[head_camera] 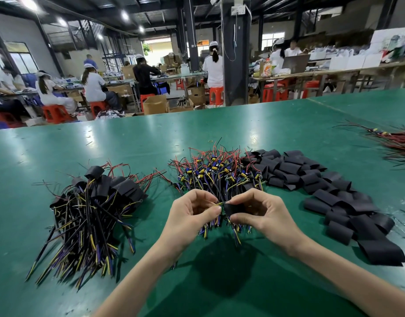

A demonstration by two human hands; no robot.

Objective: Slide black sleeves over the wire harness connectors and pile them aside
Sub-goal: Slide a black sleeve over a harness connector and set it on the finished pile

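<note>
The left hand (pixel 192 213) pinches a thin multicoloured wire harness (pixel 218 204) while the right hand (pixel 261 216) grips a flat black sleeve (pixel 233 208) at its connector, just above the green table (pixel 59 156). A sleeved pile (pixel 94 202) lies left; many bare harnesses (pixel 219 170) and loose sleeves (pixel 322 186) await.

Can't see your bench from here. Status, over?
Left hand pinches harness wires. Right hand holds black sleeve at their end. Nothing in the way.

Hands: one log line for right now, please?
step: sleeving | left hand: pinches harness | right hand: holds sleeve | done pile: left side
</note>
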